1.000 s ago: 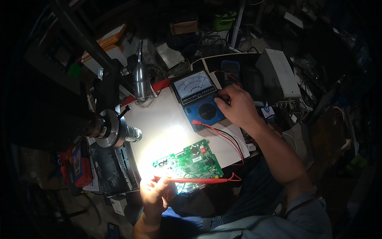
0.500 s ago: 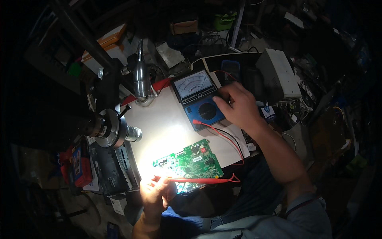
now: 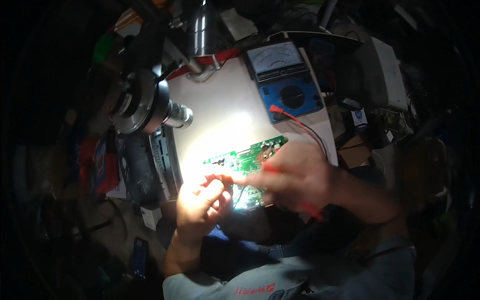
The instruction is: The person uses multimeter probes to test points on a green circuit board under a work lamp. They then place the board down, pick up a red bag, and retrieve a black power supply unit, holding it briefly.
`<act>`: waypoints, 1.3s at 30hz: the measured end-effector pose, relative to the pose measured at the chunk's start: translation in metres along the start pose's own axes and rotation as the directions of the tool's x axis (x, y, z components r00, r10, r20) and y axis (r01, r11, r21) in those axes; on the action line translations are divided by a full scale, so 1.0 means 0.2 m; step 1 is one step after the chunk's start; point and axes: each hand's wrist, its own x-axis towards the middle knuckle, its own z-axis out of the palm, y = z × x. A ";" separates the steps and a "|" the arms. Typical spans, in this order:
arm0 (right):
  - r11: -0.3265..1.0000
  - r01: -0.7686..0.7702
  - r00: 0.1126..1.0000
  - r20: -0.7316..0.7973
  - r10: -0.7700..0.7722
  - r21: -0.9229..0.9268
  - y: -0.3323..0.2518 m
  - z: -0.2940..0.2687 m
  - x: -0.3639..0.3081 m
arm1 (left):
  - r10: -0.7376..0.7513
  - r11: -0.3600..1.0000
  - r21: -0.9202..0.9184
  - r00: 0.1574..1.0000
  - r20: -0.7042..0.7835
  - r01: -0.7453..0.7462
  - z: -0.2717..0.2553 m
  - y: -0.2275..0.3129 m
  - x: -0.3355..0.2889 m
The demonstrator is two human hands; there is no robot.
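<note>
My left hand (image 3: 200,202) is closed in a pinch at the near left edge of a green circuit board (image 3: 245,162), at the red test probe. The probe shows only in part: a bit of red at the fingertips and red streaks by my right hand. My right hand (image 3: 302,175) is smeared by motion over the board's right side, its fingers reaching toward the left fingertips. Whether it grips the probe cannot be made out. Beyond the board lies a blue and black analog multimeter (image 3: 291,95) with a red plug and red and black leads.
The board lies on a white work surface (image 3: 215,110) under a bright light spot. A microscope head (image 3: 142,102) overhangs its left side, with a chrome lamp or post (image 3: 201,32) behind. A grey box-shaped instrument (image 3: 387,75) stands at right. A dark device (image 3: 140,167) sits at left.
My right hand has left the multimeter dial and come down over the board, to the left hand and probe. The head view has shifted, so the scene sits higher and further right.
</note>
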 end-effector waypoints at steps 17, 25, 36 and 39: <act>0.982 0.168 0.984 -0.050 -0.172 -0.083 -0.18 0.29 0.01 | 0.169 0.965 0.200 0.986 0.011 -0.167 0.00 -0.08 -0.01; 0.997 0.070 0.996 0.059 -0.072 0.032 -0.13 0.25 0.08 | 0.544 0.030 0.824 0.701 0.462 -0.566 -0.17 -0.08 0.00; 0.574 -0.646 0.739 0.224 0.635 0.502 0.14 0.18 0.05 | 0.645 0.242 0.854 0.734 0.214 -0.461 -0.13 -0.18 0.07; 0.524 -0.706 0.683 0.263 0.682 0.477 0.12 0.17 0.07 | 0.647 0.209 0.861 0.726 0.234 -0.464 -0.15 -0.20 0.09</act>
